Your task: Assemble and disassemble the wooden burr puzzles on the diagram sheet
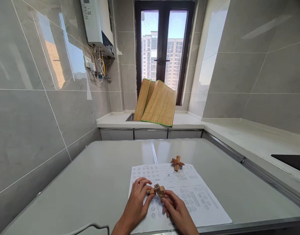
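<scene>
The grey folding table (pixel 96 182) fills the lower part of the view, and on it lies a printed instruction sheet (pixel 189 192) that runs out over the near edge. That overhang is the first hazard, in all likelihood: a forearm dragged back across the paper could pull it off the table, carrying along whatever rests on it. The assembled wooden cross puzzle (pixel 177 163) stands on the far edge of the sheet, well apart from the hands — a tug on the paper could tip or roll it.

Both hands meet over the sheet's near middle, holding a small cluster of notched wooden puzzle pieces (pixel 158 190) just above the paper. The pieces look only loosely interlocked, so a slip of the grip may let them spring apart and scatter across the smooth tabletop.

The left hand (pixel 137 204) comes in from below with the wrist low and the fingers curled forward, their tips pinched on the left end of the cluster. The right hand (pixel 177 209) lies angled inward, its thumb and forefinger closed on the right end from beneath and beside, the remaining fingers folded under. Whether either palm touches the paper cannot be told — the hands hide it
</scene>
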A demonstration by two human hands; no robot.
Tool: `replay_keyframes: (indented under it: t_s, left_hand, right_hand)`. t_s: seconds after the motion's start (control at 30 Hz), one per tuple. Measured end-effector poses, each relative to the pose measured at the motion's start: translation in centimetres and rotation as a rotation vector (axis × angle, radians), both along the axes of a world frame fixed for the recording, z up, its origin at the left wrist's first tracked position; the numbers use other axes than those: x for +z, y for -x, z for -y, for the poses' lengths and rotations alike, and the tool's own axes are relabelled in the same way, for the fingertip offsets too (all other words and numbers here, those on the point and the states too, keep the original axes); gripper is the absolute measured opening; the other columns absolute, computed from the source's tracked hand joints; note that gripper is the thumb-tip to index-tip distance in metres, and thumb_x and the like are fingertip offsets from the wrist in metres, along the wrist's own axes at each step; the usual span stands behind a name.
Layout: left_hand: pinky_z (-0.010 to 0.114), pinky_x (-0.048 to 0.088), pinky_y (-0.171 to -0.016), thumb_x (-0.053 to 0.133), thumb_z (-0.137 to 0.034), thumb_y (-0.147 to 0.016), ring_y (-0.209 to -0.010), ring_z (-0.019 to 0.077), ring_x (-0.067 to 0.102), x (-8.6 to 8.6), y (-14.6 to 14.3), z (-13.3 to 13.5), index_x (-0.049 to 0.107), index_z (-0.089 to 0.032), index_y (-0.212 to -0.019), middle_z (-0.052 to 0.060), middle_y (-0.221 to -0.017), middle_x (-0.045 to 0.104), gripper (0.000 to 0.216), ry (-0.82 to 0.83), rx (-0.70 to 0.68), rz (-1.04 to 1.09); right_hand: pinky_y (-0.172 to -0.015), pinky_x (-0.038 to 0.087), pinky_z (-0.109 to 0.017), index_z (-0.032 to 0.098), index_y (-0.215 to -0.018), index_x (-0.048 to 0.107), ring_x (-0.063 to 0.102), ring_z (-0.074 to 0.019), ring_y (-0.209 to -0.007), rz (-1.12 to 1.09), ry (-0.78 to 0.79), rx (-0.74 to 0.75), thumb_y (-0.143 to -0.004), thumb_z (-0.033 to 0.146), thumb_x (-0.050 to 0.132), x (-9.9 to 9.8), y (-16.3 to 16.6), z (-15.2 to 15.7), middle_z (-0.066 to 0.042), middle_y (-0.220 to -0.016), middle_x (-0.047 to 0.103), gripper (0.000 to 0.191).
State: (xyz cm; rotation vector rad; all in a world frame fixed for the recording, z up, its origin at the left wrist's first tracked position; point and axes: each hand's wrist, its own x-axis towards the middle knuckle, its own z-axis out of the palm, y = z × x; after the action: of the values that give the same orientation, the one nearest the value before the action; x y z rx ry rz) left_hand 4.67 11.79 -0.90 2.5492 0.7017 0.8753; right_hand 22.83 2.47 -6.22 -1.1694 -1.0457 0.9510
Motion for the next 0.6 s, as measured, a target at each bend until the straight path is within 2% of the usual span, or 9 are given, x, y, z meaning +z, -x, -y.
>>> replay_keyframes:
  t_s: [0.43,0.6]
  left_hand:
    - [0.045,0.044,-0.101,0.05,-0.024,-0.1,-0.121,0.0284,0.051,-0.3,-0.1,0.1,0.063,-0.024,-0.101,0.007,-0.117,0.066,0.012,-0.001,0.048,0.025]
    - [0.044,0.047,-0.093,0.048,-0.027,-0.102,-0.111,0.0276,0.055,-1.3,-0.2,-0.5,0.06,-0.023,-0.098,0.008,-0.108,0.066,0.014,0.0,0.074,0.057]
  right_hand:
    - [-0.065,0.045,-0.028,0.018,-0.113,0.068,0.056,-0.0171,-0.065,0.105,-0.018,0.034,-0.091,0.058,0.06,0.9,0.1,0.5,-0.002,-0.076,0.062,0.046]
    - [-0.066,0.048,-0.028,0.02,-0.107,0.071,0.061,-0.0181,-0.065,0.302,-0.051,-0.003,-0.093,0.051,0.058,1.0,0.5,0.7,-0.005,-0.084,0.068,0.036]
